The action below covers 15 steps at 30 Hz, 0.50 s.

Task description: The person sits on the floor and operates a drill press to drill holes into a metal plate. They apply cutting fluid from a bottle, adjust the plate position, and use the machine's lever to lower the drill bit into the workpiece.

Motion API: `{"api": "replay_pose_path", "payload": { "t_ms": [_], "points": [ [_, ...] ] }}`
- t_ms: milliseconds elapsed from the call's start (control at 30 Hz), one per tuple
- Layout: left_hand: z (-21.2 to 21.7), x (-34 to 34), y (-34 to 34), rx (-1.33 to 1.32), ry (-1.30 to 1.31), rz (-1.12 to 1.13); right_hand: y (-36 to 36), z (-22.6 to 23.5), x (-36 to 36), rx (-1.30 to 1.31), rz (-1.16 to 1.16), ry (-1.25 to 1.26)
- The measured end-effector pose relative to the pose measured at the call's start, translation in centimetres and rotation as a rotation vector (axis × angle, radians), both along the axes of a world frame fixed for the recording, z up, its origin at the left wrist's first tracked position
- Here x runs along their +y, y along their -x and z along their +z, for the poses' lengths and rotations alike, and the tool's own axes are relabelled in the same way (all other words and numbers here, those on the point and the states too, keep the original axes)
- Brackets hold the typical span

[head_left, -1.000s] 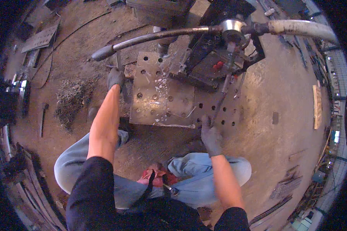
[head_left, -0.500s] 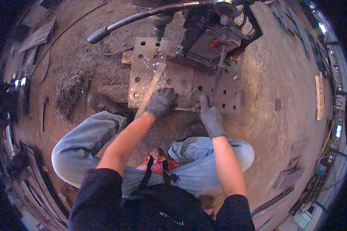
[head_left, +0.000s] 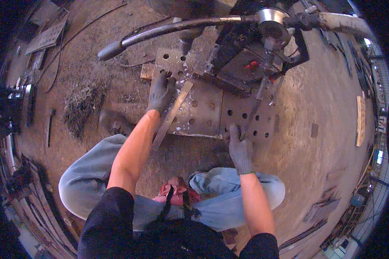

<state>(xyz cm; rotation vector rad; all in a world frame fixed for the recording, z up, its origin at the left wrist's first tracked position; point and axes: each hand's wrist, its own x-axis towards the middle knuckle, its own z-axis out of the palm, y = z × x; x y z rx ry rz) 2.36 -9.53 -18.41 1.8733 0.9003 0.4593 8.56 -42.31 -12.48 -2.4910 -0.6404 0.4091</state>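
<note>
My left hand (head_left: 161, 94), in a dark grey glove, reaches over the left part of a drilled metal plate (head_left: 199, 113). Its fingers stretch forward near a row of holes, and I see nothing held in them. Just right of that hand lies a narrow flat strip (head_left: 173, 111), slanting past the plate's near edge. My right hand (head_left: 240, 151), gloved too, is at the front edge of the plate, one finger pointing forward. The lower end of a dark lever (head_left: 256, 102) meets it in view; whether the fingers grip the lever or the plate edge I cannot make out.
Above the plate stands a drilling machine (head_left: 242, 69) with a long handle (head_left: 168, 31) stretching left from its hub (head_left: 271, 18). A wood block (head_left: 147, 71) sits by the plate's far left corner. Dark metal shavings (head_left: 83, 108) are heaped on the floor to the left.
My left hand has moved forward and left, from the plate's front edge to its far left holes. My right hand stays near the front edge. The whole view has shifted slightly.
</note>
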Motion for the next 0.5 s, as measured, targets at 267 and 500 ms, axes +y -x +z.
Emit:
{"api": "replay_pose_path", "payload": {
  "t_ms": [267,500],
  "points": [
    [-5.4,4.6,-4.3,0.072,-0.05,-0.115,0.2,2.5,1.5,0.324,-0.249,0.19],
    [-6.7,6.4,-5.4,0.096,-0.074,-0.194,0.6,1.9,1.5,0.253,-0.247,0.055]
  ]
}}
